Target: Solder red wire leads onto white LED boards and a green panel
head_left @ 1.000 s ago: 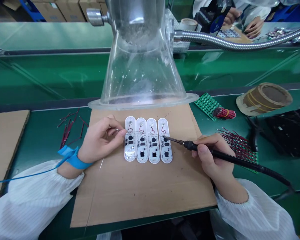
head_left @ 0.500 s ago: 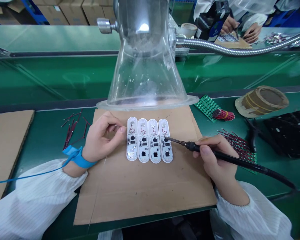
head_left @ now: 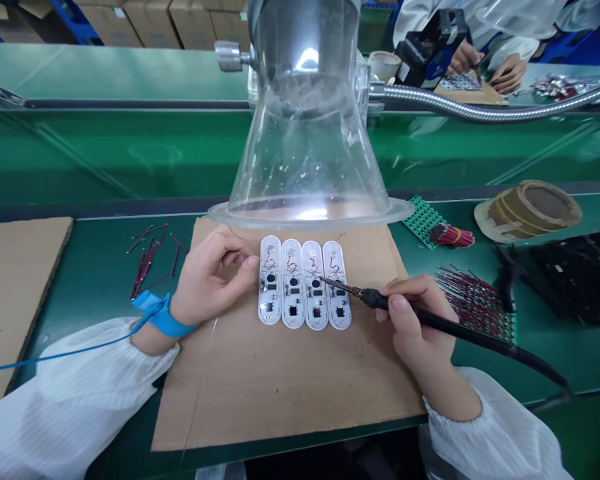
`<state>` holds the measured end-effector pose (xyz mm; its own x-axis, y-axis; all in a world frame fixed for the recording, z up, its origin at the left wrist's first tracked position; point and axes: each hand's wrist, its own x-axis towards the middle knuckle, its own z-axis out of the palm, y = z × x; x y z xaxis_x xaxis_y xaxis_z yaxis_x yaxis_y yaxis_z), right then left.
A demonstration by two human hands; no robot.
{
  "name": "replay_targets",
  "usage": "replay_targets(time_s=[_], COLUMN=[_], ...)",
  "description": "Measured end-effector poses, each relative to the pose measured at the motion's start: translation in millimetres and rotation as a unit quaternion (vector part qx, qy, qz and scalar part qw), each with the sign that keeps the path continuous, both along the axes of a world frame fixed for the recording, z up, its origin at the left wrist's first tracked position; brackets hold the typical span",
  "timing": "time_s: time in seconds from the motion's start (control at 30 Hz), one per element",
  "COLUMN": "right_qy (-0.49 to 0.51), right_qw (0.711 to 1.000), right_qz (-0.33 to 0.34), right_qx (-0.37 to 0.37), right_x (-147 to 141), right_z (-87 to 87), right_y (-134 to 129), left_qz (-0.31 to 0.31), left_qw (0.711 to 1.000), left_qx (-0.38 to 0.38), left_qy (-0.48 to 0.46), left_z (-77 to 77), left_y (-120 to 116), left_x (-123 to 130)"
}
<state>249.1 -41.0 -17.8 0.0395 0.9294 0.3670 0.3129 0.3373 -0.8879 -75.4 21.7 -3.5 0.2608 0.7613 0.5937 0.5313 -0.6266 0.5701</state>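
Note:
Several white oblong circuit boards lie side by side on a cardboard sheet, with short red wires near their far ends. My right hand grips a soldering iron like a pen. Its tip is over the right side of the board second from the right; whether it touches cannot be told. At the left end of the row, my left hand is closed, thumb and forefinger pinching a thin solder wire that trails down across the cardboard. A blue wrist strap circles my left wrist.
A clear fume hood hangs above the boards' far side. Red wires lie at left; more wires and a bundle rest on green grids at right, near a brown roll. Across the bench, another person's hands work.
The iron tip has moved left from the rightmost board to the one beside it. My left hand keeps its pinch by the leftmost board. The whole view has shifted slightly.

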Motion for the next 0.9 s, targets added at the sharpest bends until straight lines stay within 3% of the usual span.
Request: replay_targets(time_s=[0.4,0.77,0.9], right_qy=[-0.061,0.009,-0.016], right_qw=[0.998,1.0,1.0], right_qz=[-0.001,-0.018,0.0], right_qx=[-0.005,0.007,0.001], right_x=[3.3,-1.1,0.4], right_z=[-1.8,0.2,-1.5], right_y=[-3.6,-1.0,-0.9], left_qz=[-0.024,0.001,0.005], left_qw=[1.0,1.0,1.0], left_qx=[0.012,0.013,0.015], left_qy=[0.012,0.002,-0.002], left_z=[4.6,4.0,3.9], left_y=[2.7,1.2,1.2], left_x=[1.5,1.8,1.4])
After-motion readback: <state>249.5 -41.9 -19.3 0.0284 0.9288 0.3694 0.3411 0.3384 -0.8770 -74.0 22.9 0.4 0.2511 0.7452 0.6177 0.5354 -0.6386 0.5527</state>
